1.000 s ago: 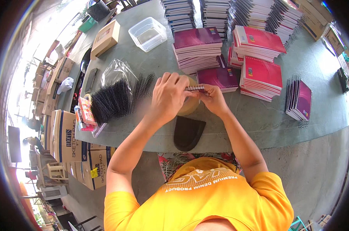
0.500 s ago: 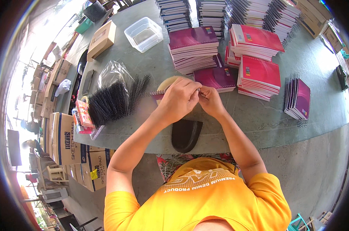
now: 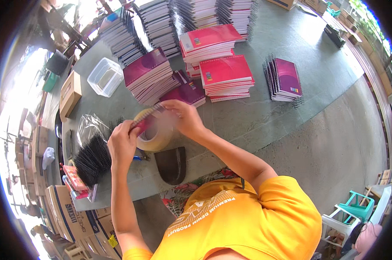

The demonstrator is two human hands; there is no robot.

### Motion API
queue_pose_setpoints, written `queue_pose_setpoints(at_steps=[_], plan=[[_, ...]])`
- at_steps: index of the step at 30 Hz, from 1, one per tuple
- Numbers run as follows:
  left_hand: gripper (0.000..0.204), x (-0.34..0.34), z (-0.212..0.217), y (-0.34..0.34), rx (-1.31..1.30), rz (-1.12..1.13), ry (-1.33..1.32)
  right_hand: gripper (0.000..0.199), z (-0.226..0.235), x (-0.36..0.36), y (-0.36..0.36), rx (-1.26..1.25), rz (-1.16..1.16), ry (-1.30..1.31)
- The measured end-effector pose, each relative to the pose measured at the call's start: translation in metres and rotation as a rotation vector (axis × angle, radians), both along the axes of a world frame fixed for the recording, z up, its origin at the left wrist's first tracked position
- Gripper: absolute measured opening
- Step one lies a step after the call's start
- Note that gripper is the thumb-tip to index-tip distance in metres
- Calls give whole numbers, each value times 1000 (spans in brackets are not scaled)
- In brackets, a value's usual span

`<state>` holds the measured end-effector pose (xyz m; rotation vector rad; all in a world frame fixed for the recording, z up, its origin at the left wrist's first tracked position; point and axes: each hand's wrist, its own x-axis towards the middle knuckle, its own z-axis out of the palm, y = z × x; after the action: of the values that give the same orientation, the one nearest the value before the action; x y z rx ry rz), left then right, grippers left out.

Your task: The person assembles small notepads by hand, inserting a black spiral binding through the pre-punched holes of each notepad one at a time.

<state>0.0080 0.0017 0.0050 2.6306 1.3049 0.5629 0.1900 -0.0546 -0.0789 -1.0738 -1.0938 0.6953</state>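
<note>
My left hand [image 3: 121,142] grips one end of a maroon spiral notebook [image 3: 145,123], its fingers closed on the cover. At the other end, the fingers of my right hand [image 3: 183,120] close on the notebook's bound edge; motion blur smears the part beside them. The notebook is tilted above a large yellowish ring [image 3: 163,144] that looks like a tape roll. A blue-handled tool [image 3: 138,158], partly hidden, lies beside the ring. Closer to me is a dark, round-ended pad [image 3: 170,165]. Many loose black spiral coils [image 3: 92,161] are heaped left of my left hand.
Purple notebooks [image 3: 148,71] and red notebooks [image 3: 226,71] stand stacked beyond my hands, with taller spiral-bound stacks [image 3: 159,21] behind. A smaller purple stack [image 3: 287,80] sits to the right. At left are a clear plastic tub [image 3: 106,77], a cardboard box [image 3: 70,95] and a plastic bag [image 3: 92,128].
My view has swung right, so the table things appear further left. My hands have moved apart, from together at the coil's end to opposite ends of the notebook, which now shows more.
</note>
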Motion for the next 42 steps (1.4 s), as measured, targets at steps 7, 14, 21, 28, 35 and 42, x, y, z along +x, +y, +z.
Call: queue_pose_setpoints(at_steps=[7,14,21,28,35,42], plan=[[35,53,4,-81,163,-458,-83,43,29,11,-53,-85,208,465],[43,46,10,-77,-16,-523,-296,42,115,196,-139,26,-558,-43],[29,35,-16,-74,-128,-586,-220,47,-9,324,-178,-626,-868,-457],[27,35,-23,-65,-183,-563,-213,48,17,306,-166,-826,-957,-571],[24,10,-40,-71,-203,-481,-259,45,36,268,-130,-367,-1254,-1199],[23,-9,-30,-78,-173,-457,-291,37,99,64,37,496,-316,-1179]])
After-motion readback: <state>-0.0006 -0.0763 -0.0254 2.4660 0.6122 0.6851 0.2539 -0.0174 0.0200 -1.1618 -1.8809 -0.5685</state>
